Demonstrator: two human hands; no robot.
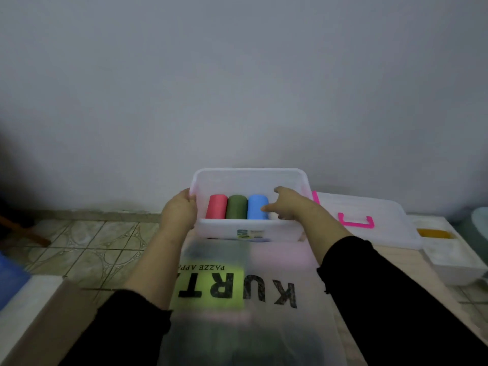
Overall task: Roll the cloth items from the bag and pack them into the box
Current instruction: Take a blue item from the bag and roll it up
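Note:
A clear plastic box [249,172] stands at the far end of the table against the wall. Inside lie three rolled cloths side by side: red [216,206], green [237,206] and blue [256,206]. My left hand [179,211] grips the box's left rim. My right hand [287,203] reaches into the box's right side, fingers spread, touching the blue roll; a pale item under this hand is mostly hidden. A translucent bag [237,299] printed with large black letters lies in front of the box, with dim cloth shapes inside.
The box lid [369,207] with pink clasps lies to the right. Further right a white tray [449,252] holds something yellow. A tiled floor shows at left, with a cardboard edge [39,320] and a blue object at the lower left.

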